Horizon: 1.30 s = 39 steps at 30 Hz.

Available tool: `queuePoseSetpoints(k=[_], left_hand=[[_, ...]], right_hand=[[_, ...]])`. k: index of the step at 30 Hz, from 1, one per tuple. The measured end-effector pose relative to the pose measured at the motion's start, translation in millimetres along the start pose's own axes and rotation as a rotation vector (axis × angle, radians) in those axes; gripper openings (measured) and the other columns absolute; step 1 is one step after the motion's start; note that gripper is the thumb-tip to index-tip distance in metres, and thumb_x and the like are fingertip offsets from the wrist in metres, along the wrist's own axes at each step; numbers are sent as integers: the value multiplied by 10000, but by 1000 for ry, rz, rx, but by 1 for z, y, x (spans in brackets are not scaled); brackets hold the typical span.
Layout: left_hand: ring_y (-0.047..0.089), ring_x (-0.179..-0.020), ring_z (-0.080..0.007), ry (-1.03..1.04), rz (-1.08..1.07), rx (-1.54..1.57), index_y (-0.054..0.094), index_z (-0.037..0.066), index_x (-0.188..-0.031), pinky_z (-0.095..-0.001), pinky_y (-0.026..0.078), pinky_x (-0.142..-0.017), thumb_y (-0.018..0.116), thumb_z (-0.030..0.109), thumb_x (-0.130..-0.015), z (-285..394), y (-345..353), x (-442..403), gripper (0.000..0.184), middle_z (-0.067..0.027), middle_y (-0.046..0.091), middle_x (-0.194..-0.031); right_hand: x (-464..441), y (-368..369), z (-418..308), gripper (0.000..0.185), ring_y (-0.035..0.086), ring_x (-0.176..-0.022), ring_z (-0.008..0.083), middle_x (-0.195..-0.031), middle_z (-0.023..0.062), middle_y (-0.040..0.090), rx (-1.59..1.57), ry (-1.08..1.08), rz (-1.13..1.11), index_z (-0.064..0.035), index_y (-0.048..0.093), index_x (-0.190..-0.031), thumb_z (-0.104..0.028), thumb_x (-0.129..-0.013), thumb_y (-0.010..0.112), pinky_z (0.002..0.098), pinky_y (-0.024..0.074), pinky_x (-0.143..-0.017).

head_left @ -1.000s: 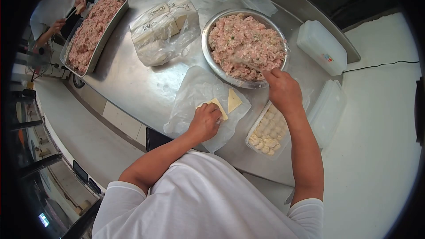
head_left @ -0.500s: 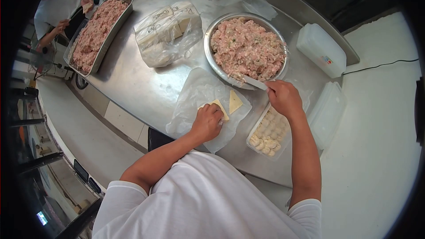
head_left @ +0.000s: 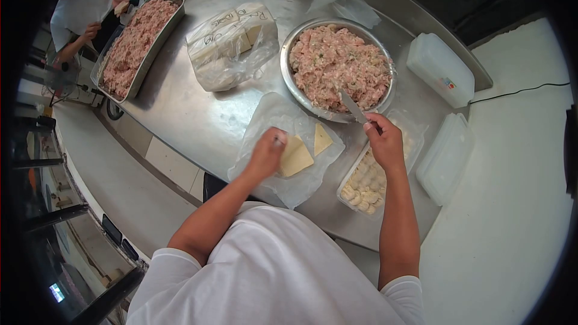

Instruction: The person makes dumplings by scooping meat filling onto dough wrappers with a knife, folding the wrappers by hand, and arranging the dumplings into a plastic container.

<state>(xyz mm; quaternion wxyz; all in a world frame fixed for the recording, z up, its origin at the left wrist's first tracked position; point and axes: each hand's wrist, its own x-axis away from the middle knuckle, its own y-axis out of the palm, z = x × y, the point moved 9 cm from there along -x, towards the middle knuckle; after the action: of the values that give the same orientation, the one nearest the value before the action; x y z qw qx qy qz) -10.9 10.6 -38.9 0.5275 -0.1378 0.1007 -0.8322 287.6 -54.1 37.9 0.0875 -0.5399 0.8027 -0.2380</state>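
Formed dumplings (head_left: 365,194) sit in rows in the tub (head_left: 341,194), near the near right corner of the table (head_left: 162,87). Unfilled: one square wrapper (head_left: 297,157) and one triangular wrapper (head_left: 322,139), on the sheet (head_left: 251,135) by the near edge. Meat (head_left: 337,60) heaps the bowl (head_left: 285,63) beyond. Right hand (head_left: 386,142): arm extended, fingers pinching the knife (head_left: 353,107), blade across the bowl's near rim. Left hand (head_left: 265,151): blurred, beside the square wrapper, fingers curled inward; contents, if any, cannot be determined.
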Motion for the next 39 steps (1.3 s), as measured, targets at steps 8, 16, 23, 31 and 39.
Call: queuePoseSetpoints(k=[8,16,23,31,39], left_hand=[[632,-1043,-228,-78,-58,640,585,43,-1012,-369,503,-916,563,107,-1019,27,-34,0,68,-47,638,-1063],[597,-960,-414,470,-257,-373,609,13,-1021,-448,503,-843,672,-12,-821,36,40,23,211,-197,627,-1011],[640,-1128,-330,-72,-293,227,613,27,-1104,-419,516,-954,573,178,-1018,-4,10,9,179,-156,665,-1246],[587,-1284,-344,-266,35,1451,475,-20,-1394,-477,470,-1109,464,363,-1075,22,-47,-14,499,-195,589,-1382],[607,-1221,-364,-444,-93,1399,423,-70,-1399,-466,482,-1103,404,144,-1080,75,-26,-15,384,-229,569,-1342]], right_hand=[[34,26,-16,250,599,-825,86,-989,21,682,-210,-37,-55,-4,681,-1192,-69,-950,677,251,504,-766],[69,107,-1,273,591,-770,71,-985,33,610,-728,121,-123,-41,530,-1194,-77,-962,670,239,505,-666],[96,164,46,214,563,-728,91,-957,30,583,-821,199,-114,-63,524,-1141,-14,-954,615,255,542,-701],[84,120,-6,179,581,-730,136,-913,60,591,-502,40,-77,-18,592,-1146,-44,-970,618,292,505,-658],[67,65,-93,287,609,-806,296,-880,104,585,329,-567,46,-87,732,-1096,17,-844,642,411,514,-715]])
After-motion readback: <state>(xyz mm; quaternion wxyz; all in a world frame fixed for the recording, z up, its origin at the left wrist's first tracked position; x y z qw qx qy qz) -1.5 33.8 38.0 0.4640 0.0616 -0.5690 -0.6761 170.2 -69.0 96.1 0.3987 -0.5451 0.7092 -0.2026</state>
